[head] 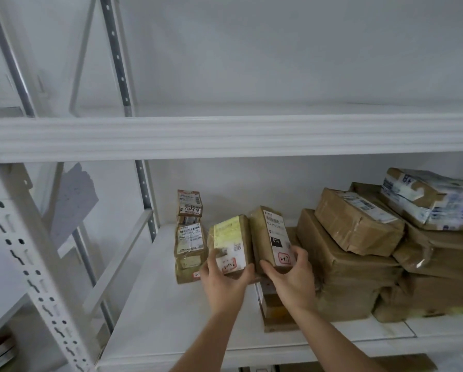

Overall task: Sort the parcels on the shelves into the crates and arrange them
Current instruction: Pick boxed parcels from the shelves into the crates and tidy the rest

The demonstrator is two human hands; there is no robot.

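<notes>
On the white shelf (157,304) my left hand (225,283) grips the near end of a small brown parcel with a yellow label (231,238). Right beside it, my right hand (292,277) grips a second small brown parcel with a white label (269,232). Both parcels are tilted up, side by side and touching. Behind them to the left, a small labelled box (189,206) stands on top of another labelled parcel (188,248). A flat brown parcel (276,315) lies under my right wrist, partly hidden.
To the right, large brown cardboard parcels (345,269) are stacked, with a white-and-blue wrapped parcel (429,197) on top. A white shelf beam (225,136) crosses above. A perforated white upright (28,264) stands at the left. No crate is in view.
</notes>
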